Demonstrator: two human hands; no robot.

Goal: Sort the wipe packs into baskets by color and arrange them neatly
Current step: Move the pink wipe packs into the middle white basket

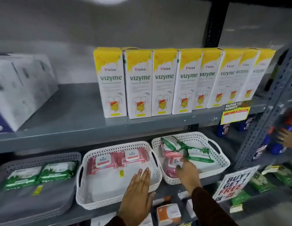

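Note:
Three baskets stand on the lower shelf. The grey basket [16, 162] at the left holds two green wipe packs [39, 174]. In the middle white basket [86, 201], two pink packs [119, 159] lie along the back. The right white basket [223, 162] holds mixed pink packs [169, 153] and green packs [199, 154]. My left hand [137, 194] lies flat, fingers together, over the front right rim of the middle basket, holding nothing. My right hand [187, 174] reaches into the right basket and touches a pink pack [169, 168]; whether it grips the pack is unclear.
Above, a shelf carries a row of yellow-and-white Vizyme boxes [140, 84] and white packages [19, 88]. A "Buy 1 Get 1 Free" sign [235, 185] hangs at the right. Another person's hand [287, 139] shows at the far right behind a perforated upright [269, 111]. Small boxes [168, 214] sit below.

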